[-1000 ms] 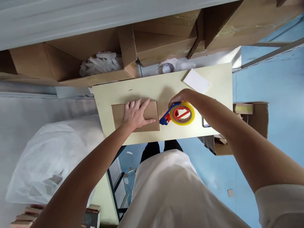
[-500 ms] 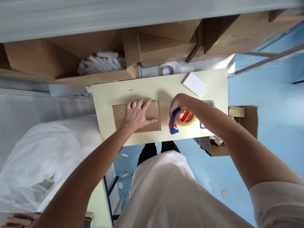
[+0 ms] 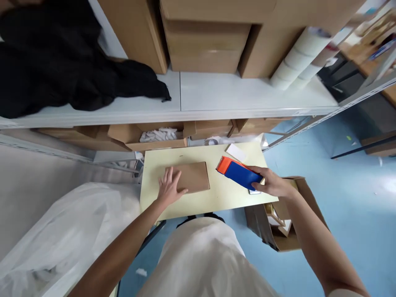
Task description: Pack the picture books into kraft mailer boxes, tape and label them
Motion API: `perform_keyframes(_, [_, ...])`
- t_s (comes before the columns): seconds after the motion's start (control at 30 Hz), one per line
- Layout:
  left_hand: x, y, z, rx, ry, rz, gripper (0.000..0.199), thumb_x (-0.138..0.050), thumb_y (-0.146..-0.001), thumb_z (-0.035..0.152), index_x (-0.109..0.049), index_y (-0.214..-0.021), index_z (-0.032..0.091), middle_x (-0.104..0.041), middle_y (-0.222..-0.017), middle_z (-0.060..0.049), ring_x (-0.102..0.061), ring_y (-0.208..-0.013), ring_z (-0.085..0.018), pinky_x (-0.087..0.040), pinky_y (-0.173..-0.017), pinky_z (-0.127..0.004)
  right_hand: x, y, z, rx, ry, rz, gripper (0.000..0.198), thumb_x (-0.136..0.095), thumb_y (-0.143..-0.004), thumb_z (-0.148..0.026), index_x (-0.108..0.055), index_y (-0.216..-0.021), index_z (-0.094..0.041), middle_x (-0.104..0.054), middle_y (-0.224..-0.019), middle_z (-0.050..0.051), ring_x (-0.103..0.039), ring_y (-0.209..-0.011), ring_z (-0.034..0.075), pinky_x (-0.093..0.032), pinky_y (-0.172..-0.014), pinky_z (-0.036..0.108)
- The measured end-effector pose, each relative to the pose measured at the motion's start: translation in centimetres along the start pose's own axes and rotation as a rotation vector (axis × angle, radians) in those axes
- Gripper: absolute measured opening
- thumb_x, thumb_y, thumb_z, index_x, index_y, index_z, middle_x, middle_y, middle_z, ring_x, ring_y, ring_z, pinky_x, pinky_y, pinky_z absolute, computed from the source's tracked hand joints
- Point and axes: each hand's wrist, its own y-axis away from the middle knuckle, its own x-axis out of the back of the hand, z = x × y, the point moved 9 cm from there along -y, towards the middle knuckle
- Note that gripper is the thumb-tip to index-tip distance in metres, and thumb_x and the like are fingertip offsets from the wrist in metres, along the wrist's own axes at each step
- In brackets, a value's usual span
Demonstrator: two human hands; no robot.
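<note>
A flat brown cardboard box [image 3: 194, 177] lies on the pale yellow table [image 3: 221, 202]. Over its left end rests my left hand [image 3: 168, 187], fingers spread, the palm partly past the box's left and near edges. To the right of the box, my right hand [image 3: 268, 181] grips a blue and orange tape dispenser [image 3: 241, 173] by its rear end. The dispenser is raised over the table, with its orange front pointing left towards the box. Its tape roll is hidden from this side.
Behind the table stands a shelf [image 3: 213, 93] with large cartons, white rolls [image 3: 298, 60] and black cloth [image 3: 62, 62]. A white pad [image 3: 235, 152] lies at the table's back right. An open carton [image 3: 281, 243] is at the right, and a plastic-covered heap [image 3: 77, 231] at the left.
My view has tilted up, showing more shelf. My right hand has turned the tape dispenser, so its blue side now shows instead of the roll. My left hand has shifted towards the box's left end.
</note>
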Motion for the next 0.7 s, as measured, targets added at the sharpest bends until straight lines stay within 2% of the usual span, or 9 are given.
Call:
perform_keyframes(0.1, [-1.2,1.2,-0.2,0.002,0.038,-0.025,0.068,-0.056,-0.078,0.049,-0.043,-0.138,0.019,-0.025,-0.150,-0.020,-0.021,-0.137,-0.042,-0.027,-0.100,-0.063,1.9,0.1,-3.5,0.079,0.118,0.138,0.055,-0.058,-0.082,-0.034,-0.047,-0.135,-0.020,-0.064,-0.118,0.008,-0.064,-0.097,0.026,-0.054,-0.078,0.036])
perform_keyframes(0.17, [-1.6,1.2,0.0,0.002,0.058,-0.018,0.066,-0.055,-0.079,0.046,-0.043,-0.138,0.019,-0.025,-0.150,-0.021,-0.022,-0.137,-0.040,-0.031,-0.099,-0.058,4.5,-1.0,-5.8,0.157,0.229,0.303,0.056,-0.056,-0.084,-0.042,-0.048,-0.134,-0.018,-0.062,-0.123,0.011,-0.061,-0.105,0.029,-0.051,-0.086,0.040])
perform_keyframes(0.23, [-1.8,1.0,0.3,-0.014,0.072,-0.004,0.066,-0.055,-0.079,0.045,-0.043,-0.137,0.018,-0.025,-0.150,-0.020,-0.022,-0.138,-0.038,-0.032,-0.100,-0.055,7.5,-3.1,-7.7,0.214,0.344,0.473,0.058,-0.055,-0.084,-0.047,-0.049,-0.133,-0.016,-0.062,-0.121,0.013,-0.059,-0.108,0.031,-0.048,-0.090,0.042])
perform_keyframes(0.33, [-1.8,0.9,0.5,-0.033,0.095,0.016,0.066,-0.057,-0.077,0.044,-0.044,-0.137,0.019,-0.027,-0.150,-0.019,-0.022,-0.138,-0.036,-0.032,-0.102,-0.054,11.1,-8.2,-9.3,0.208,0.492,0.613,0.059,-0.053,-0.085,-0.046,-0.049,-0.132,-0.011,-0.064,-0.116,0.017,-0.059,-0.107,0.032,-0.045,-0.091,0.044])
perform_keyframes(0.43, [-1.8,1.1,0.6,-0.026,0.104,0.050,0.066,-0.059,-0.075,0.042,-0.045,-0.136,0.020,-0.028,-0.149,-0.018,-0.024,-0.137,-0.037,-0.032,-0.102,-0.052,12.8,-14.5,-10.2,0.117,0.625,0.646,0.059,-0.053,-0.086,-0.042,-0.047,-0.132,-0.006,-0.065,-0.110,0.021,-0.059,-0.103,0.033,-0.044,-0.089,0.044])
perform_keyframes(0.53, [-1.9,1.2,0.5,-0.013,0.106,0.049,0.066,-0.058,-0.076,0.041,-0.045,-0.136,0.019,-0.027,-0.150,-0.019,-0.023,-0.138,-0.037,-0.032,-0.103,-0.053,12.5,-19.8,-10.0,-0.015,0.739,0.588,0.057,-0.052,-0.088,-0.042,-0.047,-0.129,-0.002,-0.065,-0.104,0.024,-0.060,-0.097,0.031,-0.042,-0.085,0.043])
perform_keyframes(0.6, [-2.1,1.2,0.5,-0.011,0.127,0.033,0.066,-0.058,-0.076,0.040,-0.044,-0.137,0.019,-0.026,-0.151,-0.018,-0.021,-0.138,-0.037,-0.030,-0.103,-0.054,12.0,-22.0,-9.5,-0.079,0.775,0.544,0.056,-0.049,-0.090,-0.040,-0.047,-0.127,0.002,-0.065,-0.100,0.026,-0.060,-0.092,0.028,-0.042,-0.082,0.041])
perform_keyframes(0.7, [-2.3,1.2,0.3,-0.015,0.181,0.019,0.067,-0.058,-0.076,0.040,-0.042,-0.138,0.020,-0.024,-0.151,-0.017,-0.020,-0.139,-0.037,-0.028,-0.104,-0.056,11.6,-23.8,-8.4,-0.119,0.784,0.524,0.053,-0.050,-0.089,-0.034,-0.048,-0.125,0.004,-0.064,-0.099,0.026,-0.060,-0.091,0.026,-0.041,-0.081,0.040])
